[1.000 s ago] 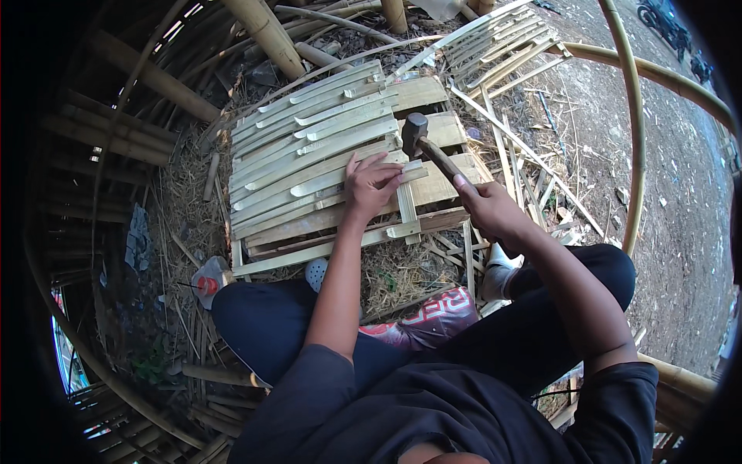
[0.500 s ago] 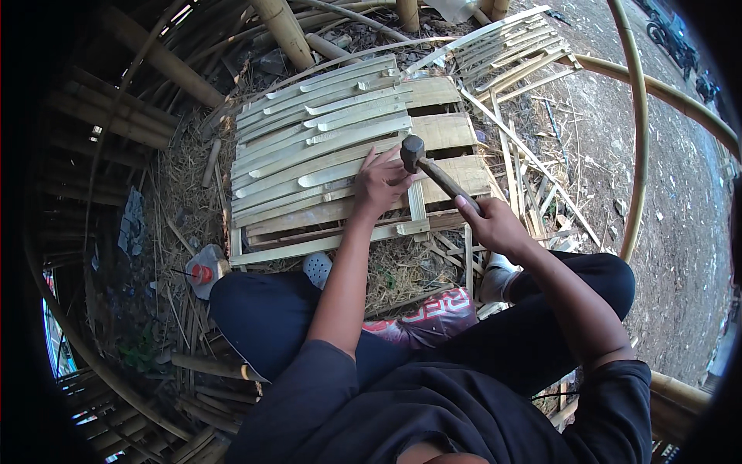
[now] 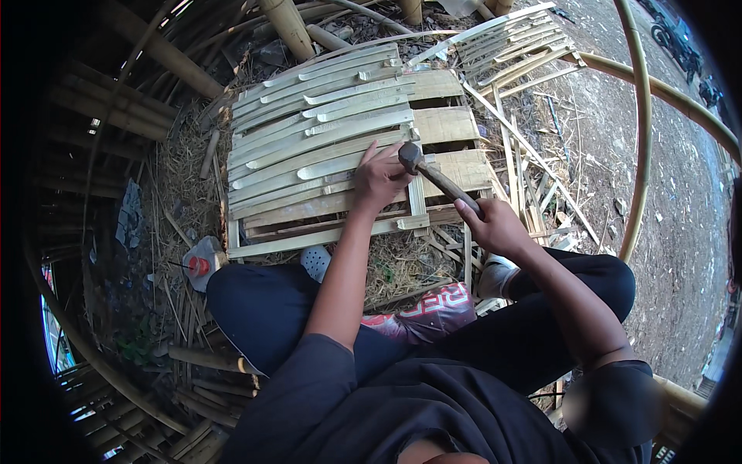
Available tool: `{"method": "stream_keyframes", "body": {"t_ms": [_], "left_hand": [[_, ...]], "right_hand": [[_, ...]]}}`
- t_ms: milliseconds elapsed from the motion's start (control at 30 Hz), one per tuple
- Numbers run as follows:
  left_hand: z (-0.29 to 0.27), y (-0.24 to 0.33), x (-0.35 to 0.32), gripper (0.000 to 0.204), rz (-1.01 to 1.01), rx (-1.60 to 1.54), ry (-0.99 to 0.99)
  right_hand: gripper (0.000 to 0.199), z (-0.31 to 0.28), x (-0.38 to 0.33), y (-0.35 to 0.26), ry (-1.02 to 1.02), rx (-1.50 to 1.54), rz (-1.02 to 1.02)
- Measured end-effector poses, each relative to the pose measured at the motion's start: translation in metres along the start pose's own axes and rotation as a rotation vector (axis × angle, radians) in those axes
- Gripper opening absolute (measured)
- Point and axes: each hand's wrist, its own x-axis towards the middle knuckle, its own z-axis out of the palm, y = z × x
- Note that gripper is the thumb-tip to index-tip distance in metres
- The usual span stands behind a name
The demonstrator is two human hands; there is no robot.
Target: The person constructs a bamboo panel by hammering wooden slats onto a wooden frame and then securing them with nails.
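Note:
My right hand (image 3: 495, 226) is closed around the wooden handle of a hammer (image 3: 440, 179). The dark metal head is right by the fingertips of my left hand (image 3: 379, 179), over the right-hand upright strip of a slatted bamboo panel (image 3: 317, 143). My left hand rests on the panel's slats, its thumb and fingers drawn together near that strip. The hammer head covers those fingertips, so whatever they pinch is hidden. Pale split-bamboo slats lie side by side across the panel, several with curled ends. Wider wooden boards (image 3: 448, 124) lie beneath it and stick out to the right.
Another slatted panel (image 3: 518, 46) lies at the far right, with loose bamboo strips (image 3: 533, 174) beside it. A red-and-dark bag (image 3: 437, 313) is between my legs. A red-topped container (image 3: 199, 266) stands at the left. Bamboo poles (image 3: 643, 131) frame the spot.
The hammer head has come slightly lower and left, closer to my left fingers. My left fingers look less spread. The panel appears shifted slightly up and left in the picture.

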Motion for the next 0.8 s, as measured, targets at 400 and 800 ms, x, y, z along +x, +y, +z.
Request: {"method": "stream_keyframes", "body": {"t_ms": [400,800], "left_hand": [[0.003,-0.001,-0.004,0.016,-0.012,0.058,-0.015],[0.003,0.0,-0.004,0.019,-0.075,0.015,-0.001]], "right_hand": [[0.068,-0.002,0.005,0.002,0.006,-0.001,0.018],[0.067,-0.013,0.001,-0.013,0.061,-0.049,-0.047]]}}
